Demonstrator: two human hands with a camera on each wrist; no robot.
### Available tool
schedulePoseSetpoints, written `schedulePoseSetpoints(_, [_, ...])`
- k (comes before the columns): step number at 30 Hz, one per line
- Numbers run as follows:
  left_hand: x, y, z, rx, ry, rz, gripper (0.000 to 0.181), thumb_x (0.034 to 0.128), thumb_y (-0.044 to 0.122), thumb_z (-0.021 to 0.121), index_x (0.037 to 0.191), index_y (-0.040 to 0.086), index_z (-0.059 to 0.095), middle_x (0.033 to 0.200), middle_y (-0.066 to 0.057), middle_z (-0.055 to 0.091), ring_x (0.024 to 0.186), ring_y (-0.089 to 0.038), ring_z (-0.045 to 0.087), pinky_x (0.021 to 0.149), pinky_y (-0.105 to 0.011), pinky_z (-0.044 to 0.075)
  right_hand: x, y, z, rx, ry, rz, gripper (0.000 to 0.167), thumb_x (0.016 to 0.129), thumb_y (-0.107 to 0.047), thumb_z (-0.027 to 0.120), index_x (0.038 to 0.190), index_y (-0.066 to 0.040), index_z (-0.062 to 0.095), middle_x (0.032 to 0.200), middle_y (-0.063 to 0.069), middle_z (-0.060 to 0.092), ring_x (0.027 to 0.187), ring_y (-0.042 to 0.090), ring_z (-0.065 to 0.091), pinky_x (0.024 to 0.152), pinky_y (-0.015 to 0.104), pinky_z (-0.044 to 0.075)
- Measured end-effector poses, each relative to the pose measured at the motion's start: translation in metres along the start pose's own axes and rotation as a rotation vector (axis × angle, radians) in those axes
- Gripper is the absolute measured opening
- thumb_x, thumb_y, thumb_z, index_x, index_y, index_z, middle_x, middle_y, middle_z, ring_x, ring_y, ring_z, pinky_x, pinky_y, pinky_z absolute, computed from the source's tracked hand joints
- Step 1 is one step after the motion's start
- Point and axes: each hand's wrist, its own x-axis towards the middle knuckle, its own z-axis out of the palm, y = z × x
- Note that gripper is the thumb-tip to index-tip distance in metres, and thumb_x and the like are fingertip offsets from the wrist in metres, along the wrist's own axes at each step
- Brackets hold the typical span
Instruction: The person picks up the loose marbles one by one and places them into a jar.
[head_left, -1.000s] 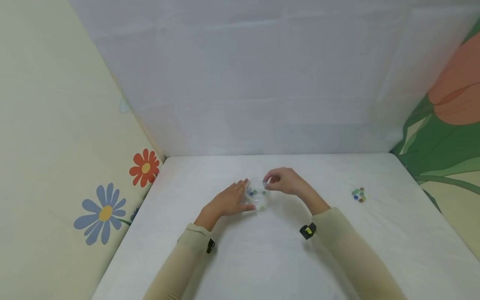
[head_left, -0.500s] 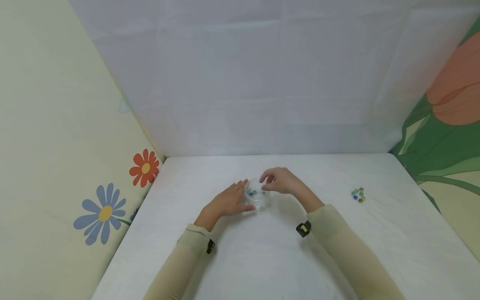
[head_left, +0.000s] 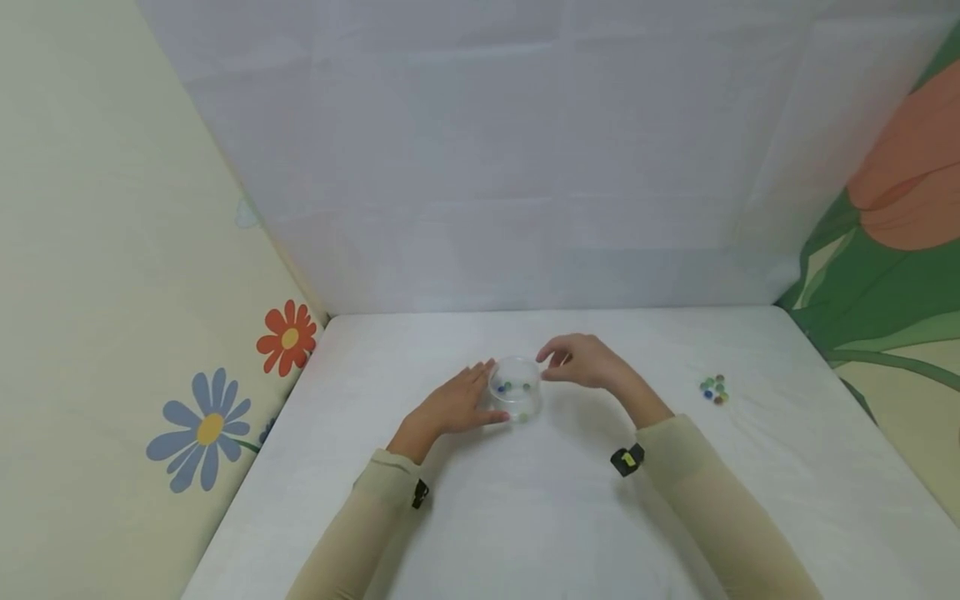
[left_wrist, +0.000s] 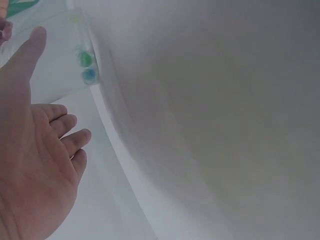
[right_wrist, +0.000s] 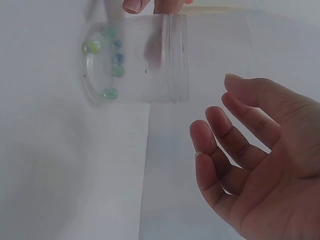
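Observation:
A clear plastic jar (head_left: 516, 402) stands upright on the white-covered table, with several glass marbles (right_wrist: 118, 59) at its bottom, in greens, blue and yellow-green. My left hand (head_left: 455, 405) lies against the jar's left side, its fingers straight and the thumb along the near side. In the left wrist view the palm faces the jar. Just right of the jar's rim is my right hand (head_left: 587, 361), fingers loosely bent. The right wrist view shows its fingertips apart from one another and from the jar, with nothing between them.
To the right on the table lies a small cluster of several marbles (head_left: 714, 389), green, blue and brown. White cloth (head_left: 525, 167) hangs behind the table. Walls with painted flowers (head_left: 290, 338) flank both sides.
My right hand came over the jar's rim with a small marble at its fingertips, let it go, and has since drawn back to the right. The left hand has stayed in place.

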Motion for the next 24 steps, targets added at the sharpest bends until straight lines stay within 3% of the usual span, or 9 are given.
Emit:
schedulePoseSetpoints(17, [-0.001, -0.001, 0.001, 0.003, 0.003, 0.015, 0.103, 0.093, 0.071, 0.053, 0.163, 0.008, 0.011, 0.169, -0.01, 0.015, 0.155, -0.03, 0.017, 0.127, -0.043, 0.019, -0.037, 0.043, -0.02, 0.007, 0.043, 0.092, 0.038, 0.09, -0.024, 0.078, 0.126, -0.014, 0.068, 0.104, 0.004, 0.069, 0.096, 0.02, 0.064, 0.079, 0.036, 0.057])
schedulePoseSetpoints(24, [-0.001, 0.0, 0.0, 0.015, -0.006, 0.014, 0.103, 0.0931, 0.072, 0.051, 0.164, 0.01, 0.01, 0.17, -0.009, 0.014, 0.156, -0.03, 0.016, 0.127, -0.043, 0.017, -0.057, 0.06, -0.031, -0.025, 0.077, 0.113, 0.041, 0.091, -0.023, 0.077, 0.128, -0.009, 0.067, 0.104, 0.006, 0.068, 0.095, 0.022, 0.062, 0.078, 0.037, 0.055])
